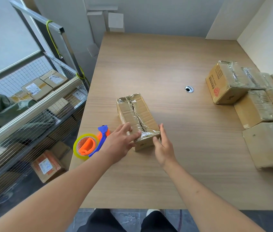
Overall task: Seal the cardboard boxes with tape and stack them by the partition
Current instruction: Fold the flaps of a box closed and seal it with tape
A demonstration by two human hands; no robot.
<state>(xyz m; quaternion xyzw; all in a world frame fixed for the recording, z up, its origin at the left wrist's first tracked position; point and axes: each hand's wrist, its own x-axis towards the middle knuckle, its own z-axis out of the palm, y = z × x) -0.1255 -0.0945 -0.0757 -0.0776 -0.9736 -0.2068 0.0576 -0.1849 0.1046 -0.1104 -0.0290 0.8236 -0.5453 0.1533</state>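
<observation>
A small cardboard box (137, 114) lies on the wooden table (174, 67), its top seam covered with clear tape. My left hand (121, 142) rests with straight fingers on the box's near left top. My right hand (163, 146) is flat against the box's near right corner, fingers straight. A tape dispenser (90, 144) with an orange core, blue handle and clear roll lies on the table just left of my left hand. Several taped boxes (256, 104) are stacked at the right by the white partition (266, 39).
A metal wire cart (32, 104) with several cardboard parcels and a green bag stands left of the table. A round cable hole (189, 89) sits in the tabletop beyond the box. My legs and shoes show below the table's near edge.
</observation>
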